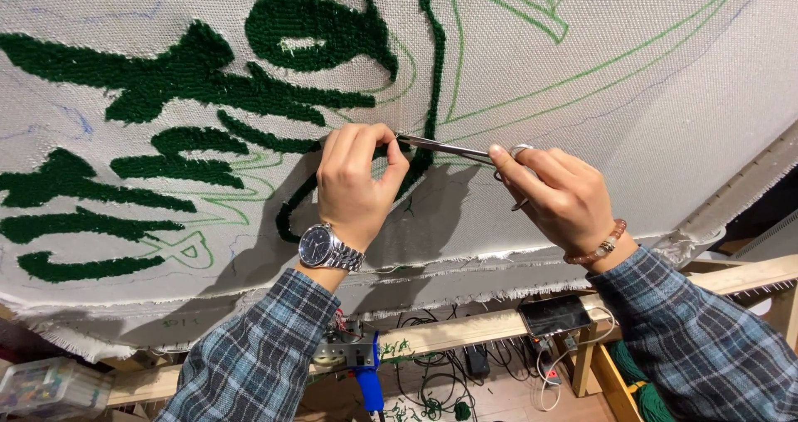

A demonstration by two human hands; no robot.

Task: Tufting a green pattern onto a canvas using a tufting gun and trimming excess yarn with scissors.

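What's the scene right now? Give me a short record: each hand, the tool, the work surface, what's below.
left hand: fingers pinched at the cloth beside the scissor tips, watch on the wrist
right hand: holds the scissors, tips pointing at the left hand
cloth: pale backing stretched on a wooden frame, with dark green tufted yarn shapes and green drawn outlines
below: blue-handled tool, phone on the frame, cables on the floor
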